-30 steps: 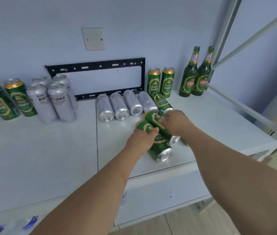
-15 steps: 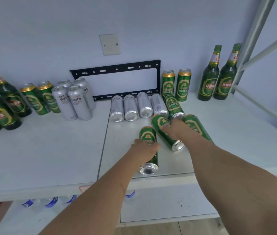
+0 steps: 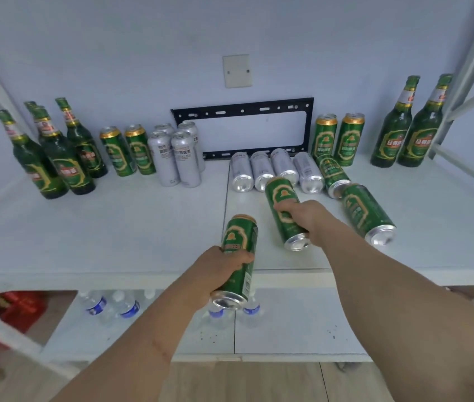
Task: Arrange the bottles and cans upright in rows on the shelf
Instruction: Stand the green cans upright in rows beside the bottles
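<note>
Gripping one smooth, rigid green aluminium can (image 3: 240,258) in left hand (image 3: 224,266), another (image 3: 285,211) beneath right hand (image 3: 306,214) fingers, mid-body, probably slippery.

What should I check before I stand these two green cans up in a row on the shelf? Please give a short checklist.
1. Left hand grips its green can: ok.
2. Right hand grips the second green can: ok.
3. Both held cans upright: not ok, both are tilted.
4. Bare shelf in front of the standing green cans on the left: ok.
5. Other cans standing: not ok, four silver cans and two more green cans lie flat.
6. Cans full or empty: cannot tell.
</note>
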